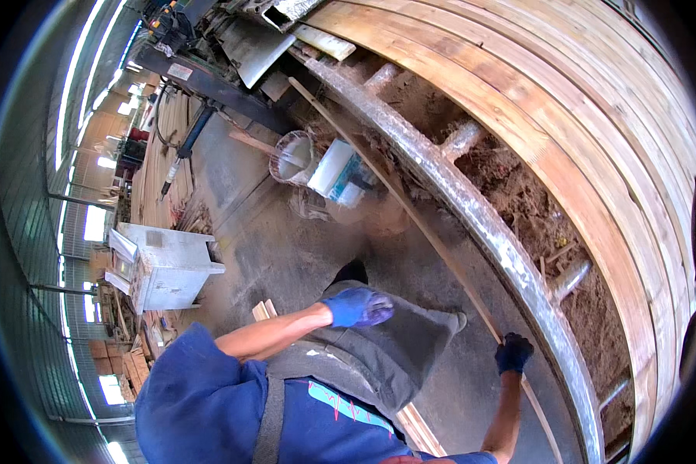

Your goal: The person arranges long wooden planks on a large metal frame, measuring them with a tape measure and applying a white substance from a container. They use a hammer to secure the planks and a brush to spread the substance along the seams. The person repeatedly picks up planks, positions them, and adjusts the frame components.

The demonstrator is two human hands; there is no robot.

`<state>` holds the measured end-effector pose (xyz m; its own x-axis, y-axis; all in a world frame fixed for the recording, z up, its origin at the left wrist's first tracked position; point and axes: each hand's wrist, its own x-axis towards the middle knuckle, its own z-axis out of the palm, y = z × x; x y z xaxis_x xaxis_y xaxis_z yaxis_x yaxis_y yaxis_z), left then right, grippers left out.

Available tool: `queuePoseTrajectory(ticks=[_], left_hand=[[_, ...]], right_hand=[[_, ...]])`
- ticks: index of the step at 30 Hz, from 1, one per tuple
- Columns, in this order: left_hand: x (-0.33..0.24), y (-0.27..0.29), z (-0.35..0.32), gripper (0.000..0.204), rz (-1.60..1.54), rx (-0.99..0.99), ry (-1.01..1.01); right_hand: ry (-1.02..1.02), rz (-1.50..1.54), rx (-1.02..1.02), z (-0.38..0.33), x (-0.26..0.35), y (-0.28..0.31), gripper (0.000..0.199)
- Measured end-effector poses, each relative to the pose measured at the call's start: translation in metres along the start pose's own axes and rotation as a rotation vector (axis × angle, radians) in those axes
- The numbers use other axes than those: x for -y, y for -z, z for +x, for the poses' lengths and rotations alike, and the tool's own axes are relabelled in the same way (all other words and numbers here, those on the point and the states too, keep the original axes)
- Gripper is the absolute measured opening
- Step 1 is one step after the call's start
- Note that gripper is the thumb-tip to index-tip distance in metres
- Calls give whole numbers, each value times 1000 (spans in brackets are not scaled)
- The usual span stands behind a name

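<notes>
My right hand [513, 353], in a dark blue work glove, is closed around a long thin wooden strip [438, 246]. The strip runs from beside the machine at the top, past my right side, to the lower edge. My left hand [359, 307], in a brighter blue glove with a darker finger part, hovers in front of my grey apron [410, 332]. Its fingers look curled together, and nothing sticks out of them. More narrow wooden strips [419, 428] show at my waist, partly hidden behind my body and apron.
A curved metal rail [510, 249] borders a bed of wide planks [572, 166] on the right, with sawdust [510, 185] between. A round bucket [292, 157] and a white-blue container [340, 174] stand ahead. A white cabinet [174, 267] is at left, with stacked lumber [166, 155] farther off.
</notes>
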<state>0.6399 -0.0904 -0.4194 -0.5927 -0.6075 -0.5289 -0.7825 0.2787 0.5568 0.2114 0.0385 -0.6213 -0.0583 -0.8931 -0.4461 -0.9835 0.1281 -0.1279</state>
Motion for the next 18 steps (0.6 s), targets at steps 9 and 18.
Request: queuePoseTrajectory(ticks=[9,18], left_hand=[[-50,13,51,65,-974,364,599],[-62,65,43,65,-1319,444,570]], right_hand=[[3,10,-280,-110,62,89,15],[-326,-9,-451,-177,142,201,8]])
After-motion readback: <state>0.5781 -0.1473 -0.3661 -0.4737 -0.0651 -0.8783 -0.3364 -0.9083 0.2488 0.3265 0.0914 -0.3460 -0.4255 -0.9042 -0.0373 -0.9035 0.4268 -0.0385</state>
